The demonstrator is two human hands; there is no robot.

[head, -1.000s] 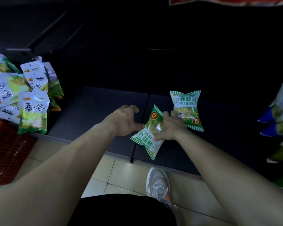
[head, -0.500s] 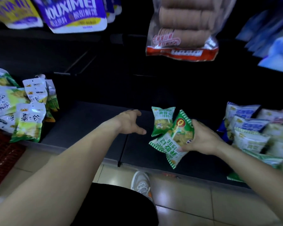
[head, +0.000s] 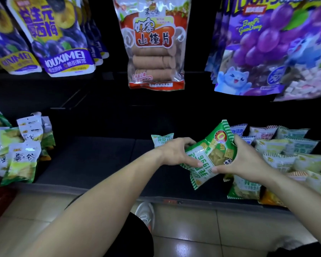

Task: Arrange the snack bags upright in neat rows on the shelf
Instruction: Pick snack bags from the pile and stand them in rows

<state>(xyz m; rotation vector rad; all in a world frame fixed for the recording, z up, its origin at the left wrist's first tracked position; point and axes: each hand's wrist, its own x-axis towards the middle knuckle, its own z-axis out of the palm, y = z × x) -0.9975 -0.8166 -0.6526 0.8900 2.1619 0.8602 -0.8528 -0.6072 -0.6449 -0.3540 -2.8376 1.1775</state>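
So the dark bottom shelf (head: pixel 100 160) runs across the whole view, with floor tiles (head: pixel 183 229) in front of it. Hanging above are big purple grape bags (head: pixel 267 43) on the right, blue plum bags (head: pixel 59 39) on the left and a hawthorn slice bag (head: pixel 154 43) in the middle. On the right side of the shelf there's a jumbled heap of green and white snack bags (head: pixel 285 154), mostly lying down. The left end has another bunch of pale green bags (head: pixel 20 160) leaning on each other. The green striped snack bag (head: pixel 209 154) is held in the air over the shelf, just left of the heap, tilted with its print upside down. The left hand (head: pixel 176 153) grips its left edge and the right hand (head: pixel 248 158) its right side, fingers (head: pixel 220 168) curled round it on both. One small matching bag (head: pixel 161 140) stands upright on the shelf right behind the left hand. A white sneaker (head: pixel 145 214) pokes out below.
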